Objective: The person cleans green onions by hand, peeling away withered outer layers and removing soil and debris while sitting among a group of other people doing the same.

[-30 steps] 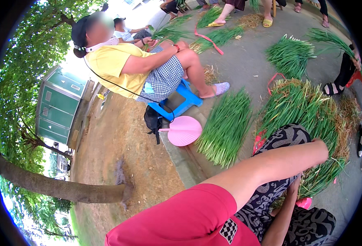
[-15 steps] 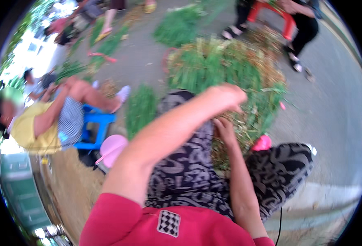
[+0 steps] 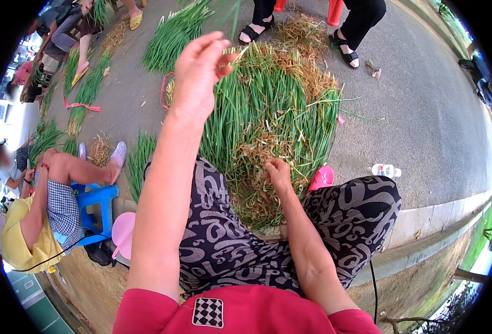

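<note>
Pale letter-like shapes cover the dark trousers (image 3: 229, 247), forming no clearly readable word. Markings on the clear plastic bottle (image 3: 387, 171) are too small to make out.

Outdoor roadside workplace, grey pavement (image 3: 424, 128), pale kerb (image 3: 432, 220), bare earth (image 3: 98, 289), heaped greens (image 3: 251, 106), blue stool (image 3: 102, 201) (plastic, low)

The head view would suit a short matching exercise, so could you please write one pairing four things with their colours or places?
Things:
1. Left hand
2. Right hand
3. Stool
4. Bottle

Colours or places:
A. Lying on grey pavement
B. Extended farther out than the other hand
C. Blue
D. Close by dry brown leaves

Pairs: 1-B; 2-D; 3-C; 4-A
</note>
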The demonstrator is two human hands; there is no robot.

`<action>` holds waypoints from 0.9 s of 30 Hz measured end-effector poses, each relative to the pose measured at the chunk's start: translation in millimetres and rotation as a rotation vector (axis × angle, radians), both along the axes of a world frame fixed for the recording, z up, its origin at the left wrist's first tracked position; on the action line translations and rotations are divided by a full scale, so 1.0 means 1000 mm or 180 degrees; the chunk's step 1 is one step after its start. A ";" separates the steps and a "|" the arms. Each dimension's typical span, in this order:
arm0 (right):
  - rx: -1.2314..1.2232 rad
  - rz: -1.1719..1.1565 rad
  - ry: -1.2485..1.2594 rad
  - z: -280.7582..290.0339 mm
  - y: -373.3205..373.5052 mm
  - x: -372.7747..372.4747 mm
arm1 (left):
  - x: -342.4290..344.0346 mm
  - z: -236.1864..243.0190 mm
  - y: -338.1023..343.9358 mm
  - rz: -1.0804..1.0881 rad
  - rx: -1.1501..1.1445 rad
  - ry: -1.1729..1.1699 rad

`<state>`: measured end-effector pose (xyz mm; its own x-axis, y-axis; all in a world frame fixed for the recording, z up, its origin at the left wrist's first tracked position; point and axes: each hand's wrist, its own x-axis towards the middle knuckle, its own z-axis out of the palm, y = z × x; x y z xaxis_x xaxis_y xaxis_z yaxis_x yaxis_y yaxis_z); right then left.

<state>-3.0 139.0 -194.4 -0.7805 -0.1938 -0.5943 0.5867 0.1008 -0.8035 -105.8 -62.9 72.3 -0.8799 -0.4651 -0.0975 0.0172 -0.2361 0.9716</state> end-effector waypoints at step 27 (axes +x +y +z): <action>0.0364 0.0227 0.0739 0.001 -0.175 -0.189 | 0.041 0.001 -0.076 0.0799 0.2507 0.0575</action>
